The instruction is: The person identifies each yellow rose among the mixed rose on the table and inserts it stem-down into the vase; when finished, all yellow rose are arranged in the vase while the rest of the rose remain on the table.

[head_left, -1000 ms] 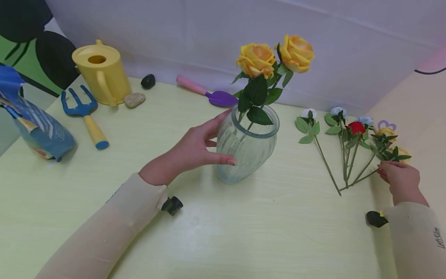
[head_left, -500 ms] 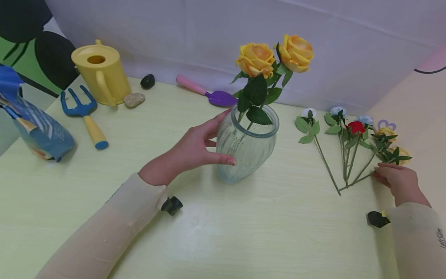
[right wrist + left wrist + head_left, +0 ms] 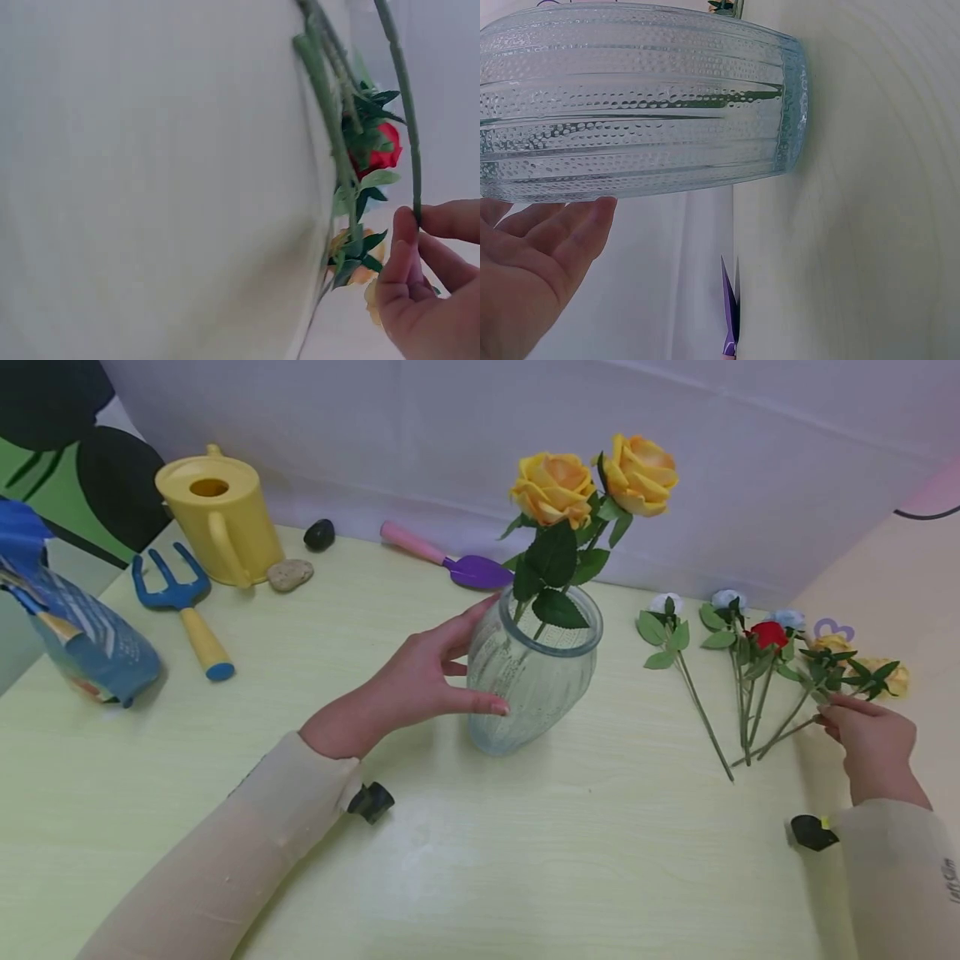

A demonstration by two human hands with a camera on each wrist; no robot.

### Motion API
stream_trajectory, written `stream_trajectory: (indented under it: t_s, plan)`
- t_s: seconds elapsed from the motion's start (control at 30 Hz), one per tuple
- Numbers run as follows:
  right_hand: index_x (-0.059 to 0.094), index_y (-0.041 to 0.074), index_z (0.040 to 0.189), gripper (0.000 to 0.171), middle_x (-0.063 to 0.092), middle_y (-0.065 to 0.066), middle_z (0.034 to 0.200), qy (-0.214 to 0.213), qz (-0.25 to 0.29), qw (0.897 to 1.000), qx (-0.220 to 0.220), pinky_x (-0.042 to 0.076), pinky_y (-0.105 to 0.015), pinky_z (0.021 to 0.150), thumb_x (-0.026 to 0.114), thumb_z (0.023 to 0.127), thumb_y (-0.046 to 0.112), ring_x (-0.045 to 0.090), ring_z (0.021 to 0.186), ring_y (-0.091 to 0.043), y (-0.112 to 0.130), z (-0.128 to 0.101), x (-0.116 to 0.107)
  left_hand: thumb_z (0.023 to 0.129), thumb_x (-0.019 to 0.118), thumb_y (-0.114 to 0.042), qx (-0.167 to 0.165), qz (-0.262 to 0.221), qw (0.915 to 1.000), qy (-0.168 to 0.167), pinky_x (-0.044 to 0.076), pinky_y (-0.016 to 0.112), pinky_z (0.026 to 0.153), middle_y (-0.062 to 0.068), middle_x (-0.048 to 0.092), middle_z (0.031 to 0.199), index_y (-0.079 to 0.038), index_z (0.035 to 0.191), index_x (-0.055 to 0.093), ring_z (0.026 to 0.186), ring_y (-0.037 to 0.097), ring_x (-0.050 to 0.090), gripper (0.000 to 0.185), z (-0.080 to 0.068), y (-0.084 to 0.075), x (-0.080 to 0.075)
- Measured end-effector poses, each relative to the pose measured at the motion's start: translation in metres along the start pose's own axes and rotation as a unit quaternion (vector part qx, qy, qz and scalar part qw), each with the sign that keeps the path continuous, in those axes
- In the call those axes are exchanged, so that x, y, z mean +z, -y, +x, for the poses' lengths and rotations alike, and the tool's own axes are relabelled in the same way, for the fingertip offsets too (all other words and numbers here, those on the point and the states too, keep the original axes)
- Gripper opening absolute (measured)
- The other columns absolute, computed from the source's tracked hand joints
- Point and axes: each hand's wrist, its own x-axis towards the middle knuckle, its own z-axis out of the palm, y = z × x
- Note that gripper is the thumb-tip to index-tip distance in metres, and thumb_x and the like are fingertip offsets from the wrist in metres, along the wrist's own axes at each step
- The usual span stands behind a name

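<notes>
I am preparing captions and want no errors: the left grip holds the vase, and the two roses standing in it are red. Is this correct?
The colour is wrong: the head view shows the two roses in the vase are yellow, not red. The left grip does hold it.

Vase (image 3: 645, 101) cut off by left edge (left wrist view); blue bag (image 3: 97, 631) likewise in head view.

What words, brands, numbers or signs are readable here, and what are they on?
Seemingly "LetsSlim": dark lettering on the beige right sleeve, blurred near the picture's edge, so uncertain.
Unreadable: pale printing on the blue, upright bag, too small and blurred.
No other text that I can make out, including on the clear textured glass vase and yellow watering can.
</notes>
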Motion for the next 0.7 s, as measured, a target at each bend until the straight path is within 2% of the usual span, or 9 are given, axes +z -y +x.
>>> stream_trajectory:
  t_s: [0.07, 0.1, 0.17, 0.23, 0.37, 0.43, 0.6, 0.7]
  plan:
    - [0.061, 0.032, 0.092, 0.011, 0.059, 0.019, 0.064, -0.016, 0.015, 1.0, -0.017, 0.034, -0.029, 0.099, 0.062, 0.088, 0.021, 0.059, 0.061, 0.001, 0.004, -0.002, 0.003, 0.066, 0.085, -0.02, 0.001, 0.0, 1.0, 0.0, 0.048, 0.034, 0.09, -0.003, 0.042, 0.14, -0.036, 0.146, 0.022, 0.12, 0.014, 0.047, 0.103, 0.0, 0.0, 0.0]
    - [0.061, 0.031, 0.091, 0.012, 0.059, 0.018, 0.068, -0.02, 0.026, 0.999, -0.024, 0.041, -0.022, 0.088, 0.062, 0.088, 0.02, 0.059, 0.062, 0.0, 0.006, -0.003, 0.005, 0.066, 0.085, -0.02, 0.001, 0.0, 1.0, 0.0, 0.048, 0.034, 0.09, -0.003, 0.042, 0.14, -0.036, 0.146, 0.022, 0.12, 0.014, 0.047, 0.103, 0.0, 0.0, 0.0]
    - [0.062, 0.029, 0.09, 0.012, 0.058, 0.016, 0.079, -0.021, 0.053, 0.997, -0.042, 0.048, -0.014, 0.066, 0.065, 0.086, 0.018, 0.06, 0.063, -0.001, 0.01, -0.007, 0.007, 0.066, 0.085, -0.02, 0.002, -0.001, 1.0, 0.0, 0.048, 0.034, 0.089, -0.004, 0.042, 0.14, -0.036, 0.146, 0.023, 0.12, 0.013, 0.047, 0.102, 0.0, 0.0, 0.0]
    - [0.064, 0.027, 0.091, 0.014, 0.057, 0.013, 0.09, -0.015, 0.078, 0.995, -0.057, 0.05, -0.013, 0.056, 0.069, 0.082, 0.018, 0.061, 0.064, -0.001, 0.015, -0.012, 0.011, 0.066, 0.085, -0.02, 0.004, -0.003, 1.0, 0.0, 0.049, 0.033, 0.089, -0.004, 0.042, 0.14, -0.036, 0.146, 0.023, 0.12, 0.013, 0.048, 0.102, 0.0, 0.0, 0.0]
    - [0.066, 0.022, 0.098, 0.029, 0.055, 0.008, 0.104, 0.017, 0.117, 0.988, -0.097, 0.053, -0.015, 0.06, 0.077, 0.072, 0.02, 0.065, 0.069, -0.005, 0.027, -0.032, 0.023, 0.066, 0.085, -0.019, 0.007, -0.005, 1.0, -0.001, 0.049, 0.032, 0.089, -0.004, 0.043, 0.139, -0.036, 0.146, 0.024, 0.119, 0.013, 0.048, 0.102, 0.0, 0.0, 0.0]
    - [0.068, 0.018, 0.102, 0.035, 0.057, 0.006, 0.106, 0.041, 0.147, 0.98, -0.128, 0.053, -0.017, 0.063, 0.08, 0.069, 0.018, 0.065, 0.07, -0.007, 0.035, -0.045, 0.029, 0.066, 0.085, -0.019, 0.007, -0.004, 1.0, -0.002, 0.049, 0.032, 0.089, -0.004, 0.043, 0.139, -0.036, 0.146, 0.024, 0.119, 0.013, 0.048, 0.102, 0.0, 0.0, 0.0]
    - [0.068, 0.007, 0.106, 0.039, 0.062, -0.003, 0.104, 0.104, 0.242, 0.942, -0.206, 0.054, -0.019, 0.067, 0.079, 0.069, 0.008, 0.066, 0.072, -0.014, 0.055, -0.082, 0.048, 0.066, 0.085, -0.019, 0.005, -0.005, 1.0, -0.001, 0.049, 0.033, 0.089, -0.004, 0.044, 0.139, -0.035, 0.146, 0.024, 0.119, 0.013, 0.048, 0.102, 0.0, 0.0, 0.0]
    - [0.067, 0.003, 0.109, 0.04, 0.063, -0.007, 0.101, 0.124, 0.276, 0.923, -0.237, 0.054, -0.021, 0.068, 0.078, 0.07, 0.003, 0.066, 0.071, -0.017, 0.066, -0.104, 0.061, 0.066, 0.085, -0.019, 0.003, -0.006, 1.0, -0.001, 0.049, 0.034, 0.089, -0.004, 0.044, 0.138, -0.036, 0.146, 0.024, 0.119, 0.013, 0.048, 0.102, 0.0, 0.0, 0.0]
